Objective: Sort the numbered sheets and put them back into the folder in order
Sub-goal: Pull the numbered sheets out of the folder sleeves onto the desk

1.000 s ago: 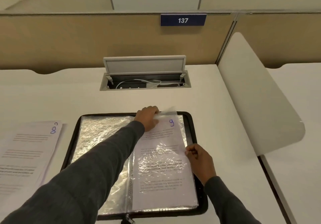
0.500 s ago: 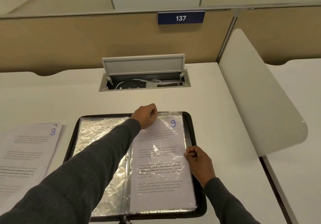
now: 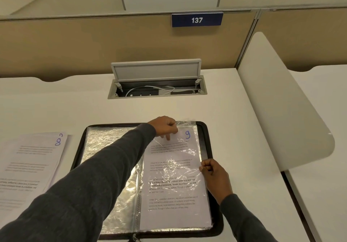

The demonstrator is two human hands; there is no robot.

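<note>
A black zip folder (image 3: 216, 221) lies open on the white desk, its clear plastic sleeves spread on both sides. The sheet marked 9 (image 3: 174, 176) sits in the right-hand sleeve. My left hand (image 3: 165, 127) reaches across and pinches the top edge of that sleeve near its left corner. My right hand (image 3: 216, 176) pinches the sleeve's right edge about halfway down. To the left of the folder lies a stack of printed sheets (image 3: 28, 163), with the one marked 8 on top.
An open cable hatch (image 3: 157, 87) with a raised lid sits in the desk behind the folder. A white rounded divider panel (image 3: 281, 110) stands to the right. A tan partition with a sign reading 137 (image 3: 197, 20) closes the back.
The sheet marked 9 has slid further down into the sleeve. My left hand has moved up to the sleeve's top edge, and my right hand has stayed at the right edge.
</note>
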